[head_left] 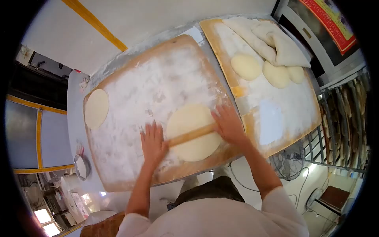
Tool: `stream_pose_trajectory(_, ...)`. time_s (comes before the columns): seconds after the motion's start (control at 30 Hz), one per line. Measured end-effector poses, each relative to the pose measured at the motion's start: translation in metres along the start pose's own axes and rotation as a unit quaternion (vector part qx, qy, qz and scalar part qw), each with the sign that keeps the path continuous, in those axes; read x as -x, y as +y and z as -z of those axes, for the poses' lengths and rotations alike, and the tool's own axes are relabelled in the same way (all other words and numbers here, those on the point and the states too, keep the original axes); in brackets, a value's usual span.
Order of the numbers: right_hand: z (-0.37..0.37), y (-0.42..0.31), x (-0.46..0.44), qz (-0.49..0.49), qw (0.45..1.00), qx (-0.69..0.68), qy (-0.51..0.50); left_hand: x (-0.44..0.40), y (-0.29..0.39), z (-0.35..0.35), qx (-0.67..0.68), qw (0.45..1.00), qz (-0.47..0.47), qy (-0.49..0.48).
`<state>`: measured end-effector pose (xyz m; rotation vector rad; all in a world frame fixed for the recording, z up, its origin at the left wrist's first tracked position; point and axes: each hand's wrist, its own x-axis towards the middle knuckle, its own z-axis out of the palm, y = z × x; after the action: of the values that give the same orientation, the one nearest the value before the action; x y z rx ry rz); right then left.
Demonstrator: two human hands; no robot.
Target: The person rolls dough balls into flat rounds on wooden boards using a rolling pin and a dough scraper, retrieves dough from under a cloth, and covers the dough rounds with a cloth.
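A wooden rolling pin (191, 135) lies across a round, flat sheet of dough (189, 118) near the front of the large floured board (158, 79). At the pin's left end is my left hand (153, 143), its palm side against the wood and its fingers stretched forward over the board. My right hand (228, 123) rests at the other end, fingers extended and slightly spread. Neither hand has its fingers wrapped round the pin. The parts of the pin's ends beneath my palms are hidden.
Another flat dough round (97, 108) lies at the board's left edge. On the second board (244, 89) several dough balls (245, 66) sit beside a folded cloth (276, 41). A bowl of white powder (82, 168) stands at left; a fan (288, 160) is below right.
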<state>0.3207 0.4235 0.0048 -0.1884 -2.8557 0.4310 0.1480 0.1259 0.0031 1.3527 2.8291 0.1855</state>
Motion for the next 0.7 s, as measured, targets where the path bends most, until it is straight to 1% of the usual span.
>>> stream_pose_trajectory(0.07,0.015,-0.03,0.051,-0.033,0.998,-0.051,0.026,0.047,0.038,0.032,0.073,0.996,0.016,-0.049)
stream_pose_trajectory(0.13,0.013,-0.03,0.08,-0.056,0.998,-0.039,-0.014,0.094,0.031,0.017,0.115,0.992,-0.018,-0.052)
stream_pose_trajectory(0.17,0.012,-0.031,0.089,-0.066,0.997,-0.034,-0.029,0.105,0.026,0.013,0.133,0.989,-0.036,-0.051)
stream_pose_trajectory(0.27,0.027,-0.044,0.112,-0.104,0.992,-0.043,-0.06,0.082,0.026,0.044,0.038,0.995,-0.092,0.005)
stream_pose_trajectory(0.3,0.026,-0.057,0.12,-0.153,0.983,-0.094,-0.027,0.063,0.034,0.055,0.029,0.996,-0.084,0.016)
stream_pose_trajectory(0.33,0.017,-0.067,0.136,-0.216,0.961,-0.162,-0.052,0.039,0.047,0.06,0.022,0.996,-0.077,0.026)
stream_pose_trajectory(0.37,0.009,-0.077,0.153,-0.282,0.931,-0.222,-0.068,0.013,0.063,0.054,0.05,0.994,-0.099,-0.004)
stream_pose_trajectory(0.4,-0.008,-0.08,0.169,-0.357,0.875,-0.295,-0.141,-0.013,0.084,0.043,0.078,0.989,-0.12,-0.035)
stream_pose_trajectory(0.43,-0.004,-0.088,0.171,-0.42,0.811,-0.383,-0.14,-0.037,0.108,0.023,0.089,0.981,-0.157,-0.066)
stream_pose_trajectory(0.47,0.003,-0.099,0.165,-0.474,0.734,-0.467,-0.137,-0.059,0.127,-0.002,0.171,0.959,-0.225,-0.031)
stream_pose_trajectory(0.5,0.009,-0.108,0.162,-0.523,0.642,-0.544,-0.136,-0.083,0.153,-0.008,0.172,0.945,-0.279,-0.007)
stream_pose_trajectory(0.53,0.012,-0.11,0.161,-0.542,0.634,-0.54,-0.116,-0.101,0.176,-0.011,0.172,0.927,-0.334,0.013)
stream_pose_trajectory(0.6,0.013,-0.106,0.162,-0.545,0.593,-0.587,-0.089,-0.116,0.202,-0.016,0.171,0.915,-0.364,0.019)
stream_pose_trajectory(0.63,0.013,-0.103,0.163,-0.544,0.572,-0.609,-0.077,-0.114,0.198,-0.015,0.164,0.916,-0.365,0.01)
stream_pose_trajectory(0.67,0.013,-0.106,0.163,-0.544,0.552,-0.625,-0.095,-0.111,0.194,-0.014,0.157,0.917,-0.366,0.001)
stream_pose_trajectory(0.7,0.012,-0.113,0.161,-0.544,0.529,-0.642,-0.11,-0.097,0.172,-0.009,0.144,0.923,-0.357,-0.022)
